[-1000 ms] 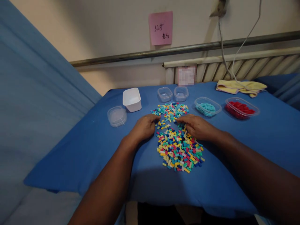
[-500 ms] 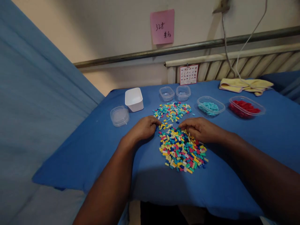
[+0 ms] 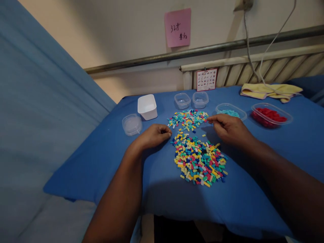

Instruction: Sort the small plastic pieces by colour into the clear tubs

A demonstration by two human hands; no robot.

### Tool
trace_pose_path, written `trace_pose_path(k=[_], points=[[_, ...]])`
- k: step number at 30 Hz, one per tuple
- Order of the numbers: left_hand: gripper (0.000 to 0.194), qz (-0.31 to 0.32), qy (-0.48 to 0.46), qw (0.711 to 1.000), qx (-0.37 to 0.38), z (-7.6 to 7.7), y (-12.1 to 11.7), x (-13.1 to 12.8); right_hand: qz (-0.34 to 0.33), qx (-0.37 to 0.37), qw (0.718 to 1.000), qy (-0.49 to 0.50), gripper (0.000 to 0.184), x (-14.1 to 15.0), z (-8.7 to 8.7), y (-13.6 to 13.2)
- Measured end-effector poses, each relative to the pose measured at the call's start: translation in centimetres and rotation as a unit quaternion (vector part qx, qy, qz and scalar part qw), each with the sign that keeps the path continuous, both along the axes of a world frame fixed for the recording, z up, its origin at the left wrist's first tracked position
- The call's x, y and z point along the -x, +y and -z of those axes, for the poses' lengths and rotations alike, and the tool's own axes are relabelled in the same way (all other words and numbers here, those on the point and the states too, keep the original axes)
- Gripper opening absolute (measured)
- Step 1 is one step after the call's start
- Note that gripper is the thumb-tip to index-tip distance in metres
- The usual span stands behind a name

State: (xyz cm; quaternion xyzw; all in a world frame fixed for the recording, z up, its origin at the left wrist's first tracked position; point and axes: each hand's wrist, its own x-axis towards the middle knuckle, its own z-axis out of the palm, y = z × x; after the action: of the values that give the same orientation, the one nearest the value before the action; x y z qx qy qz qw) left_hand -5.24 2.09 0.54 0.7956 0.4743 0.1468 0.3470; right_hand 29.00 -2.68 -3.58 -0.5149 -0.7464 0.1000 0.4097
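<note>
Right hand (image 3: 229, 128) beside far brick pile (image 3: 188, 118) — left hand (image 3: 155, 136) beside nearer pile (image 3: 198, 160).

In my head view, I see the left hand (image 3: 157, 135) just left of the gap between the far brick pile (image 3: 187, 118) and the larger near pile (image 3: 201, 160). The right hand (image 3: 229, 129) partly hides the tub (image 3: 243, 114) of turquoise bricks (image 3: 230, 112); I can't tell whether that hand holds anything.

Tiny multicoloured bricks (image 3: 199, 162), loose in two heaps, nearer one larger
</note>
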Motion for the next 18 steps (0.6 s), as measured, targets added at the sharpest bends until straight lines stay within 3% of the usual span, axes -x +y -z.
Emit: trace_pose_path(k=[3,9,14,18], points=[[0.021,-0.01,-0.017,1.0,-0.025,0.1,-0.1,-0.4,0.039,-0.012,0.996,-0.075,0.039,-0.1,1.0,0.4],[0.029,-0.018,0.04,0.984,-0.173,2.1,-0.6,-3.6,0.101,0.053,0.974,-0.194,0.048,0.1,2.5,0.9],[0.03,-0.005,0.094,0.969,-0.227,3.2,-0.6,-4.7,0.104,0.087,0.964,-0.23,0.05,0.2,2.3,1.3],[0.03,0.032,0.139,0.964,-0.225,2.7,0.0,-5.0,0.103,0.093,0.961,-0.239,0.046,0.4,2.4,1.8]])
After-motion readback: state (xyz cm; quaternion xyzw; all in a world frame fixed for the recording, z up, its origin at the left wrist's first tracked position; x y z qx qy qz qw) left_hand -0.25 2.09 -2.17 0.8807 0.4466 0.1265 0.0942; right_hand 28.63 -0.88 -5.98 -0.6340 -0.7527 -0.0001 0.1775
